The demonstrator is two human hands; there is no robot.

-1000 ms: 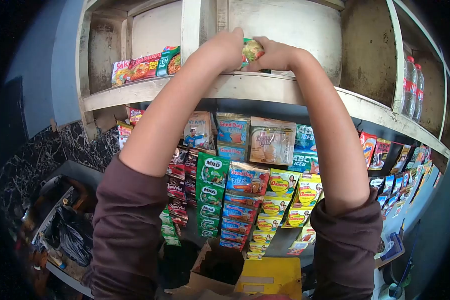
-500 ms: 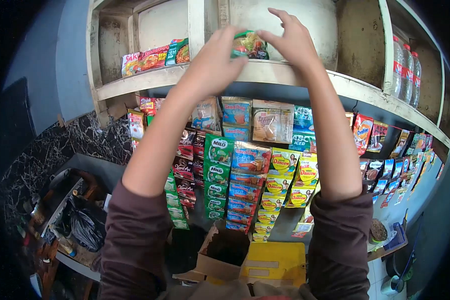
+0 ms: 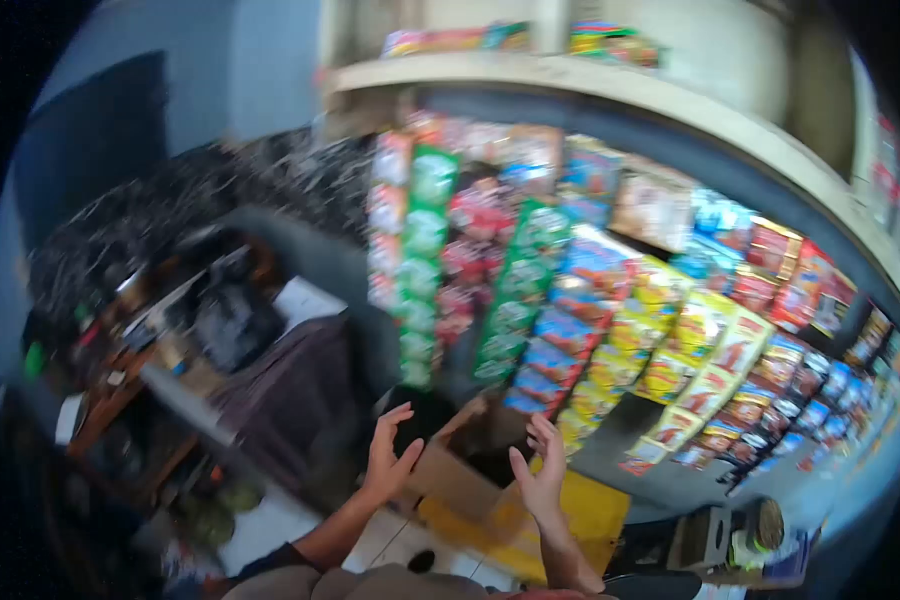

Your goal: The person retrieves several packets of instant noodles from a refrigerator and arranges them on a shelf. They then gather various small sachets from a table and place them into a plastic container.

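Hovering near edges of a cardboard box (image 3: 454,482), both hands (image 3: 386,460) (image 3: 541,482) are empty, open room between.

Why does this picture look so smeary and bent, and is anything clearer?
Head view: the hanging sachets are smeared, their lettering mostly unreadable, perhaps from motion blur; head view: the shelf edge bows, likely wide-lens distortion, and the picture's corners go black; head view: the left hand and right hand look somewhat clearer, though not crisp.
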